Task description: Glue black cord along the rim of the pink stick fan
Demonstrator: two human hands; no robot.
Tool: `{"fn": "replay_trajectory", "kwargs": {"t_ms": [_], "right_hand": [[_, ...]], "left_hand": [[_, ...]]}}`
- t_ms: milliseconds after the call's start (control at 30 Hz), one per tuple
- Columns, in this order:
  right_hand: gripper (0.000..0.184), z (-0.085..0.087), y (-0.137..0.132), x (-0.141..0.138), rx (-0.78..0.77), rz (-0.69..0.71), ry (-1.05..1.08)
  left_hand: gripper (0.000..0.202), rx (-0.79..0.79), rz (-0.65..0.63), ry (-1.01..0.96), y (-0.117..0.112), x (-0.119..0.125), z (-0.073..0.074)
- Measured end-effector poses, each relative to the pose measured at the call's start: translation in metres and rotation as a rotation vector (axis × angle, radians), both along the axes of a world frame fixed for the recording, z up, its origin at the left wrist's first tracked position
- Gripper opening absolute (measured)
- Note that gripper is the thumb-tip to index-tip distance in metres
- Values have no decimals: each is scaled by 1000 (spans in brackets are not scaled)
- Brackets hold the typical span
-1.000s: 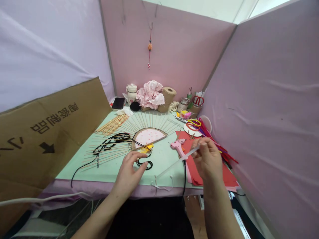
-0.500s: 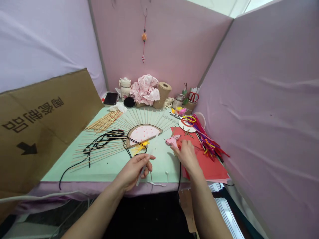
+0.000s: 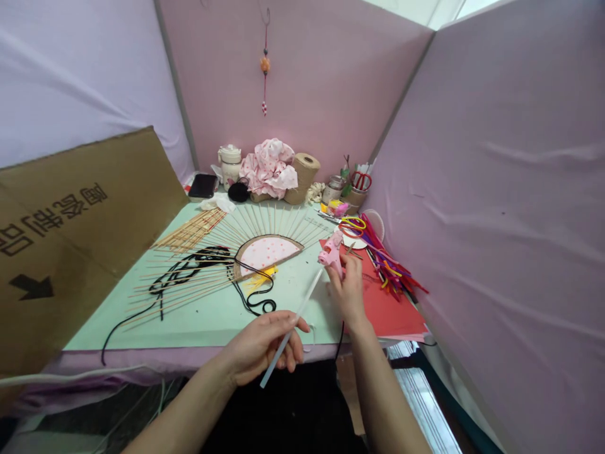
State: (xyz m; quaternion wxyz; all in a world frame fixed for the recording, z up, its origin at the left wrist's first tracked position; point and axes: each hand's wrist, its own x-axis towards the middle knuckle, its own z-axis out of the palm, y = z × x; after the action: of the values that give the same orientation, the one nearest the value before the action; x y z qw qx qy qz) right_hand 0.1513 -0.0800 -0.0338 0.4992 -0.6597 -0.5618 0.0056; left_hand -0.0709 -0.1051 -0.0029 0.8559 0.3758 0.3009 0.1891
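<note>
My left hand pinches a translucent white glue stick, which slants up to the right over the table's front edge. My right hand is wrapped round a pink glue gun, lifted above the red sheets, its black cord hanging below. The stick's upper end is close to the gun; whether they touch I cannot tell. Left of them lies a half-round fan base covered in pink dotted fabric, with thin wooden sticks spreading from it. Black cord is woven through the sticks on the left.
Red sheets and colourful pipe cleaners lie at the right, near scissors. A twine spool, crumpled pink fabric and a white cup stand at the back. A cardboard panel leans at the left.
My right hand has picked up the glue gun from the red sheets and raised it. My left hand has moved right with the glue stick, now tilted towards the gun.
</note>
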Motion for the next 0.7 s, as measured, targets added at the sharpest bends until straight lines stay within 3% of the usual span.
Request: {"fn": "replay_trajectory", "kwargs": {"t_ms": [267,700], "right_hand": [[30,2,-2,-9,5,32,65],[29,-1,-5,-18,9,28,83]], "left_hand": [[29,-10,24,-26,-4,0,11],[26,-1,29,-55,-5,-2,10]]}}
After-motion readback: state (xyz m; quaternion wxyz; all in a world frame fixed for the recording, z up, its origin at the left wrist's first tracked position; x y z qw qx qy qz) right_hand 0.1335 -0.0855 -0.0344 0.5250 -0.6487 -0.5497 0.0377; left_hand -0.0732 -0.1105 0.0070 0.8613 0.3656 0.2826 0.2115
